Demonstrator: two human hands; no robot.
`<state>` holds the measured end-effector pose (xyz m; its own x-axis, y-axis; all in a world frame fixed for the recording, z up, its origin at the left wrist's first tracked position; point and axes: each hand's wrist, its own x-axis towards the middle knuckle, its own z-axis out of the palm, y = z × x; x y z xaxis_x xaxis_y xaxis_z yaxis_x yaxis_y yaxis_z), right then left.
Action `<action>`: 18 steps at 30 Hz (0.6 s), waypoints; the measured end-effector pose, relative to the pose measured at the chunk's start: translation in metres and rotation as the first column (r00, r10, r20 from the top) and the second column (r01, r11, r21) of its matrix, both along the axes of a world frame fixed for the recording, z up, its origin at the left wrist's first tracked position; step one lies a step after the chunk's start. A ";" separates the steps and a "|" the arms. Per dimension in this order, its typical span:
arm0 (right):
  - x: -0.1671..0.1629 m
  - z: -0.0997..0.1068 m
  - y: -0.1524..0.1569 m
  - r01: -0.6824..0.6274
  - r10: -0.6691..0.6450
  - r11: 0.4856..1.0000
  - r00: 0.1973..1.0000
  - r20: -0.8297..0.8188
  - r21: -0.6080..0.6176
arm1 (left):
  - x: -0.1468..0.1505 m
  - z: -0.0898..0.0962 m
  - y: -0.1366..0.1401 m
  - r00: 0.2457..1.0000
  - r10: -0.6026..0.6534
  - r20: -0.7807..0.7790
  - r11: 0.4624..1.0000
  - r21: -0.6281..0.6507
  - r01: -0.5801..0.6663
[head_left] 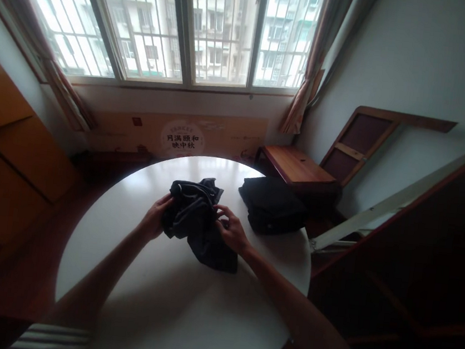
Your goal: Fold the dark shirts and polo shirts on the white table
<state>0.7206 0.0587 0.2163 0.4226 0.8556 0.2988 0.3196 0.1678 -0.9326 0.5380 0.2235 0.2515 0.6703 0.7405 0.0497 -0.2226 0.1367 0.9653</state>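
A crumpled dark garment point(195, 209) is bunched between my hands above the round white table point(151, 294); its exact kind is hidden by the folds. My left hand point(155, 217) grips its left side, the fingertips partly hidden by the cloth. On the right side, my right hand point(230, 229) pinches the fabric between thumb and fingers. A loose flap of the cloth hangs down toward the table below my right hand. To the right lies a folded stack of black cloth point(273, 204), apart from both hands.
Beyond the table stands a low wooden bench point(298, 166), with a wooden frame point(360, 138) leaning on the wall. A pale metal bar point(361, 225) slants near the table's right edge. Orange-brown cabinets point(10, 171) stand at left. A barred window point(219, 27) with curtains is ahead.
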 end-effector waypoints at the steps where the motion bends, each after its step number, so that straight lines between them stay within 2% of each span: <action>1: 0.003 0.002 0.000 0.038 -0.037 0.999 0.999 0.039 -0.031 | -0.003 -0.006 0.007 0.999 0.032 -0.019 0.999 0.033 -0.031; 3: 0.011 0.006 -0.001 0.131 -0.116 0.986 0.983 0.142 -0.104 | -0.009 -0.018 0.022 0.988 0.126 -0.085 0.978 0.180 -0.109; 4: 0.015 0.007 -0.001 0.177 -0.149 0.975 0.969 0.197 -0.132 | -0.012 -0.023 0.030 0.972 0.202 -0.120 0.945 0.284 -0.161; 5: 0.018 0.008 -0.002 0.211 -0.170 0.966 0.954 0.247 -0.149 | -0.015 -0.028 0.038 0.946 0.288 -0.147 0.897 0.388 -0.213; 7: 0.023 0.008 -0.003 0.239 -0.183 0.958 0.935 0.304 -0.159 | -0.019 -0.035 0.052 0.864 0.483 -0.143 0.764 0.552 -0.335; 9: 0.026 0.008 -0.005 0.230 -0.164 0.959 0.927 0.338 -0.167 | -0.022 -0.039 0.063 0.771 0.630 -0.094 0.639 0.626 -0.447; 10: 0.026 0.008 -0.006 0.212 -0.133 0.960 0.921 0.365 -0.184 | -0.024 -0.039 0.066 0.739 0.668 -0.084 0.606 0.638 -0.475; 11: 0.026 0.008 -0.007 0.183 -0.088 0.961 0.913 0.398 -0.209 | -0.025 -0.039 0.068 0.724 0.682 -0.103 0.602 0.641 -0.476; 14: 0.024 0.010 -0.010 0.081 0.085 0.950 0.862 0.500 -0.301 | -0.026 -0.037 0.066 0.736 0.616 -0.279 0.699 0.626 -0.347; 15: 0.023 0.010 -0.011 0.059 0.125 0.945 0.844 0.522 -0.323 | -0.027 -0.036 0.063 0.739 0.589 -0.328 0.712 0.644 -0.281; 16: 0.023 0.010 -0.011 0.047 0.151 0.941 0.830 0.538 -0.336 | -0.027 -0.035 0.058 0.737 0.575 -0.356 0.695 0.688 -0.209; 17: 0.022 0.010 -0.012 0.037 0.166 0.940 0.820 0.548 -0.340 | -0.028 -0.033 0.053 0.735 0.572 -0.365 0.646 0.752 -0.129; 18: 0.021 0.010 -0.012 0.028 0.174 0.942 0.813 0.555 -0.335 | -0.028 -0.031 0.049 0.739 0.567 -0.364 0.573 0.819 -0.036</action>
